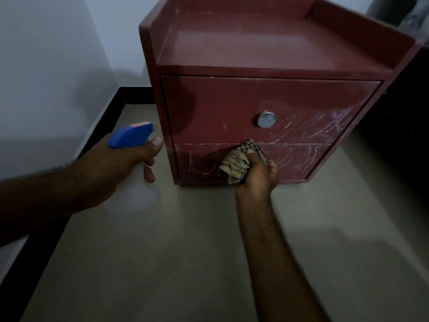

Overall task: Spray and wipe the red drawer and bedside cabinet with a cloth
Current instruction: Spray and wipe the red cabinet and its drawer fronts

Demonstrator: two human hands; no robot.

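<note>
In the centre of the frame the right hand (257, 175) has its grip clamped on a bunched checked cloth (234, 165). The cloth bulges out above and to the left of the fingers and presses against the scuffed lower front panel (297, 161) of the red bedside cabinet (267, 49), just below the drawer (220, 108) and its round metal knob (266, 119). At centre left, the left hand (130, 159) has its grip closed round a blue spray bottle (130, 137), whose nozzle points toward the cabinet's left edge.

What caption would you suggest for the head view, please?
Right hand presses a checked cloth against the lower front of the red cabinet while the left hand holds a blue spray bottle.
</note>
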